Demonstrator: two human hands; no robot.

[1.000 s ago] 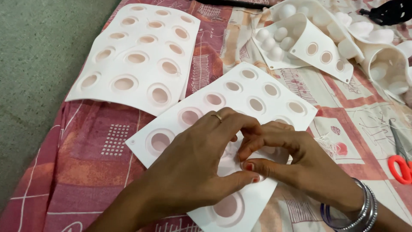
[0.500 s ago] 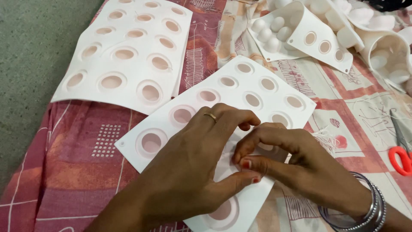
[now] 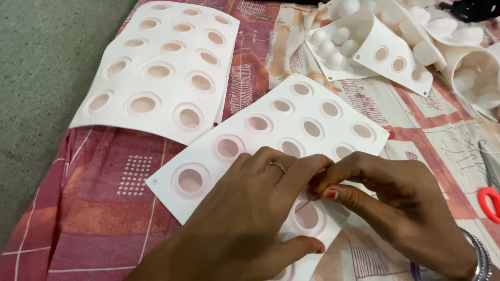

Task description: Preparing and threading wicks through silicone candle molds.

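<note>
Both hands (image 3: 312, 192) pinch together over the white mould sheet (image 3: 250, 140).

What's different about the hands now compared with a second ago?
The left hand and right hand have lifted their fingertips off the white sheet with round hollows and now pinch together above it, uncovering a hollow that they hid. The left thumb still presses the sheet. The second sheet, the curled sheets and the red-handled scissors lie as before.
</note>
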